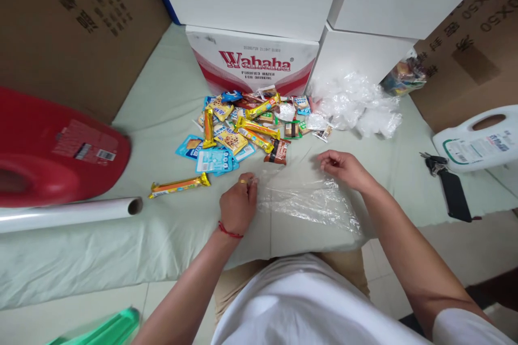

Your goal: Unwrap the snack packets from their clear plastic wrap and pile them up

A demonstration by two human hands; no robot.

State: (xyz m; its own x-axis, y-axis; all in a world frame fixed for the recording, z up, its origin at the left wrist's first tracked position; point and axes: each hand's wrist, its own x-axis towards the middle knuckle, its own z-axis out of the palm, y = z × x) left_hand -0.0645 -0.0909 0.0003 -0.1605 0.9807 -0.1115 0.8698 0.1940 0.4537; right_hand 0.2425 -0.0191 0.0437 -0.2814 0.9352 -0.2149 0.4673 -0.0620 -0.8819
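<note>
White shirt (pixel 299 302) sits nearest, a clear plastic bag (pixel 303 199) just beyond on the desk (pixel 157 156).
In the head view, the left hand (pixel 238 205) pinches the bag's left edge; the right hand (pixel 343 168) curls its fingers narrowly beside the far right corner (whether it grips film, I cannot tell). Wrapped snacks (pixel 230 140) lie heaped before the Wahaha carton (pixel 254 64).

Soft, even light leaves only faint shadows. White glints streak a clear, crinkled plastic bag (pixel 309 204) (its outline is hard to trace). The wide lens stretches the edges, where a bright green plastic object (pixel 107 329) looks blurred.
</note>
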